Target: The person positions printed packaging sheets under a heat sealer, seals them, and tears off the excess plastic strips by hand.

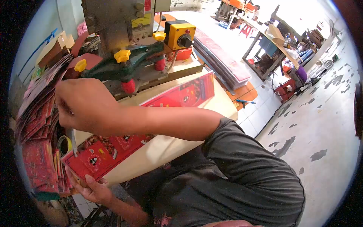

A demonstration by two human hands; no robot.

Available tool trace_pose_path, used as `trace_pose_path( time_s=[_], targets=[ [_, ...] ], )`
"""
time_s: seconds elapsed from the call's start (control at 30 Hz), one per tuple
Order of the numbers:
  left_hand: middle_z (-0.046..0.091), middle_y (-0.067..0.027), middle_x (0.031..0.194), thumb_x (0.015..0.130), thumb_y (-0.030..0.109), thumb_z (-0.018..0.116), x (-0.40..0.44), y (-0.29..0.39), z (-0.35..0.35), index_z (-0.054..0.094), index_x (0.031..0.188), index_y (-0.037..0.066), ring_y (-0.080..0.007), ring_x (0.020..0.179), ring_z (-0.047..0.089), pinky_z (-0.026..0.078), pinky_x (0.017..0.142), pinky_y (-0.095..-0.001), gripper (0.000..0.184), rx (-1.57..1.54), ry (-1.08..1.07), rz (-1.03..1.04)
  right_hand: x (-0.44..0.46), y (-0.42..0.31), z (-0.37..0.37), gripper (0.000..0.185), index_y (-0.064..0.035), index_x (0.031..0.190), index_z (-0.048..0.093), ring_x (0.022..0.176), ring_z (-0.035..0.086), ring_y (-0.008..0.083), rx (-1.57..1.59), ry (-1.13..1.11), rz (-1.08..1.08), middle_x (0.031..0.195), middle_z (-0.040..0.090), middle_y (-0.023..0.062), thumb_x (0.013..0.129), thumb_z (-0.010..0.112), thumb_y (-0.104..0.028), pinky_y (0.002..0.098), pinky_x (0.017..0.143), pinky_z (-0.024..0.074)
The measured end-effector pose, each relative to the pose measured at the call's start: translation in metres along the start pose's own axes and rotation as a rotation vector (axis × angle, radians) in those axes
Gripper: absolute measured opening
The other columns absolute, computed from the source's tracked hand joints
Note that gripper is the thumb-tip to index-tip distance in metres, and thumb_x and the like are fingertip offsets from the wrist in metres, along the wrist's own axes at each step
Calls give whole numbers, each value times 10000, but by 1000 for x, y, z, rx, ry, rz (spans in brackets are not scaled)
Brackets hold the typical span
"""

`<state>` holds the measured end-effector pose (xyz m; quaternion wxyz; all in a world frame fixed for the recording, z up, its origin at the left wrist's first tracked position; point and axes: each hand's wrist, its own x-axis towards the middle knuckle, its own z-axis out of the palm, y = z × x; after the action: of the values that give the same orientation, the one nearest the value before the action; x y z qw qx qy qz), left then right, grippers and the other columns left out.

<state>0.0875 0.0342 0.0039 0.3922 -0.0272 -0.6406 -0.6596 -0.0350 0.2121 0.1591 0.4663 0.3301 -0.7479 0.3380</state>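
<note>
- A fanned pile of red printed sheets (39, 164) crowds my left, leaving little room to swing that way.
- My right hand (87, 106) curls before the pile; I cannot tell whether anything is in it.
- My left hand (92, 189) is clamped on the near left corner of the red printed strip (94, 159), thumb uppermost.
- The strip looks light, glossy and probably slippery, bendy enough to crease; I'd hold it by edges or corners.
- Just beyond, the green machine arm (141, 56) limits lifting away from me.
- The cream board (166, 151) under the strip has bare room along its near edge.
- Farther right lies another red printed stretch (193, 92); my forearm hides whether they join.
</note>
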Motion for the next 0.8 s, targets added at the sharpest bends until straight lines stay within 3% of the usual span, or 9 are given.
trace_pose_path(
  time_s=[0.07,0.2,0.27,0.33,0.47,0.6,0.73,0.8],
  targets=[
    [671,-173,1239,1014,264,626,2,-11,-9,342,1558,-7,-129,608,556,415,484,-235,671,7,-6,-14,1,3,-8,107,-8,854,569,746,686,306,708,-129,313,784,640,135,855,640,-90,400,647,538],
    [687,-132,1068,997,208,662,3,-35,-45,483,1426,-37,-144,619,565,455,530,-268,526,79,-48,-93,-10,-18,-32,112,-13,897,575,759,700,293,1036,-256,434,798,649,138,873,636,-104,374,643,534],
    [684,-114,1006,990,184,674,4,-33,-50,535,1367,-40,-147,624,566,465,545,-278,460,59,-118,-122,-20,-20,-48,117,-24,931,581,714,676,277,909,-404,145,770,623,119,877,642,-108,383,659,507],
    [680,-101,916,983,122,666,7,-25,-51,619,1163,-32,-144,623,569,475,562,-282,241,88,-158,-137,-28,-18,-68,112,-34,933,583,700,659,275,838,-500,63,757,608,106,883,644,-114,380,671,490],
    [677,-103,851,982,95,645,11,-32,-81,633,1012,-23,-142,628,579,484,575,-281,123,58,-226,-115,-51,0,-117,95,-66,903,581,689,610,273,547,-664,-119,736,558,76,899,651,-130,383,699,441],
    [683,-116,823,988,94,621,15,-36,-96,629,951,-7,-150,618,585,494,616,-293,107,102,-161,-127,-57,18,-169,99,-77,885,578,717,601,262,264,-743,-186,745,538,72,900,659,-134,397,693,445],
    [684,-104,845,993,210,683,23,-37,-110,650,968,25,-152,660,596,487,643,-304,189,129,-145,-177,-62,35,-223,137,-84,869,559,717,586,269,-92,-805,-89,742,522,61,832,691,-89,397,702,467],
    [692,-101,889,977,255,711,34,-73,-149,649,1009,27,-154,705,605,466,630,-292,239,130,-124,-101,-71,49,-250,172,-111,846,549,729,600,263,-328,-758,24,743,554,44,786,704,-67,401,766,480]
  ],
)
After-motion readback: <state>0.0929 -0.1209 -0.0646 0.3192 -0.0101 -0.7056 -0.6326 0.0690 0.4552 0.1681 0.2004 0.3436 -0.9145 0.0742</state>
